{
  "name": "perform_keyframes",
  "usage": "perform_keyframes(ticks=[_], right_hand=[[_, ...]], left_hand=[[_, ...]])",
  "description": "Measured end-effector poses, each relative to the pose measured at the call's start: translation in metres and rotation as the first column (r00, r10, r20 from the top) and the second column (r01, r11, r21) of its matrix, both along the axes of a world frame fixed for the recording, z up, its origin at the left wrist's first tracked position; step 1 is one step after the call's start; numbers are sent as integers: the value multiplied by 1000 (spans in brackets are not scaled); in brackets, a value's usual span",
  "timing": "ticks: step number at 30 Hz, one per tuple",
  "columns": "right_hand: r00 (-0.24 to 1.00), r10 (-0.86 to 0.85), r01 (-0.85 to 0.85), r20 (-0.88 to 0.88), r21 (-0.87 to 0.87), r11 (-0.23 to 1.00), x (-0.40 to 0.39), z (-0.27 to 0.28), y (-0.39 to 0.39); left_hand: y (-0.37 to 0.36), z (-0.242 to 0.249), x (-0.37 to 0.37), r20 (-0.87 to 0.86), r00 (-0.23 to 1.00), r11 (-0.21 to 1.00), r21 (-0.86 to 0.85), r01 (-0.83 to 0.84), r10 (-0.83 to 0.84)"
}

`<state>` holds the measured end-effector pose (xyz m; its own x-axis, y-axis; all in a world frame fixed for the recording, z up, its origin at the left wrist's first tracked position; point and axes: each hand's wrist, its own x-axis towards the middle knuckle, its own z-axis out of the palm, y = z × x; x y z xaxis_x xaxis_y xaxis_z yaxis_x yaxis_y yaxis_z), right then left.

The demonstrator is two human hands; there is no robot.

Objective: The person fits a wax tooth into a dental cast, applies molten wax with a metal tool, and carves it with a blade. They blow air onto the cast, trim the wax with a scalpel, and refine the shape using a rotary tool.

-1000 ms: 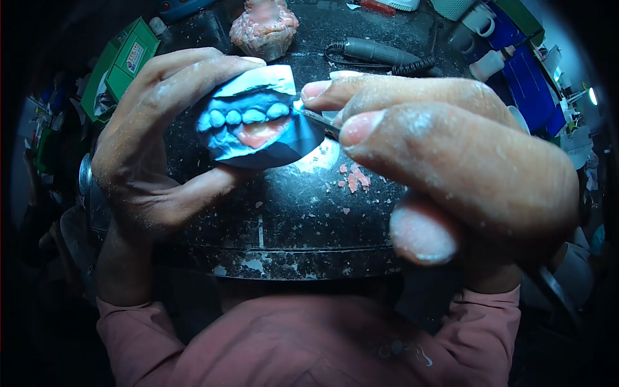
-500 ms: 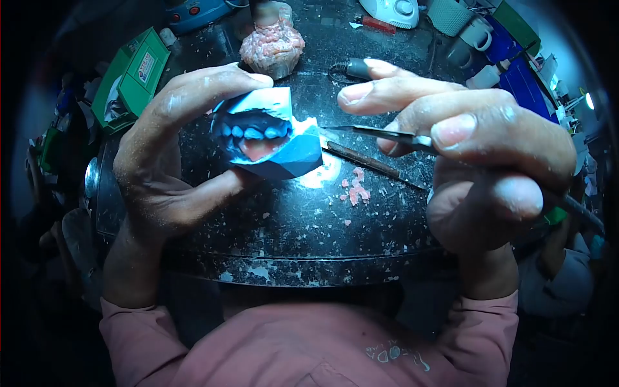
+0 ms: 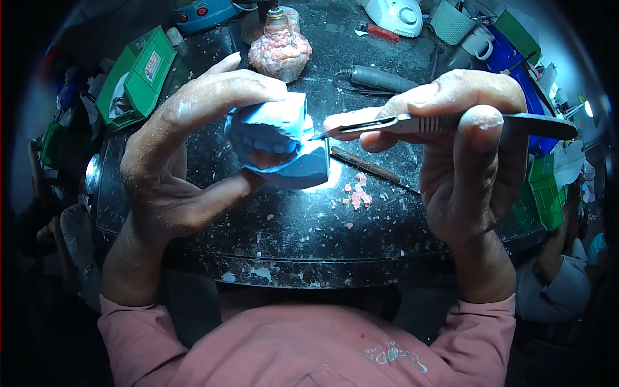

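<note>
My left hand (image 3: 167,155) grips a blue dental model (image 3: 290,169) between thumb and fingers, upper and lower halves together, with a row of teeth and a pinkish patch below them facing me. In my right hand (image 3: 474,148) is a scalpel (image 3: 419,124), held nearly level between thumb and fingers. Its blade tip points left and reaches the right side of the model, by the teeth. Beneath the hands, a thin tool with a brown handle (image 3: 366,164) lies on the dark table (image 3: 303,226), beside pink wax scraps (image 3: 358,193).
A wax-covered burner (image 3: 278,51) stands behind the model. Farther back are a blue device (image 3: 201,14), a white device (image 3: 396,16) and a mug (image 3: 476,44). A grey handpiece (image 3: 380,79) lies behind my right hand. Green bins (image 3: 138,77) flank the table; other people sit at both sides.
My right hand has turned the scalpel and brought its tip leftward to the model. My left hand has tilted the model, so its upper face shows more and the teeth less.
</note>
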<state>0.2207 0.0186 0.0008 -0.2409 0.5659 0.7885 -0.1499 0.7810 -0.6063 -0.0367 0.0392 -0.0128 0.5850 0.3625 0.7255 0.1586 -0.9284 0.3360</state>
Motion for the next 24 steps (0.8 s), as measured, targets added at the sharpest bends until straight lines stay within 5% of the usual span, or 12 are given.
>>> perform_keyframes(ticks=[13, 24], right_hand=[[993, 18, -14, 116, -36, 999, 11, 2, -7], [989, 102, -99, 109, -31, 995, 6, 3, -10]], left_hand=[[-1, -5, 6, 36, 999, 1000, 19, -16, 15], [-6, 13, 4, -149, 988, 999, 3, -35, 35]])
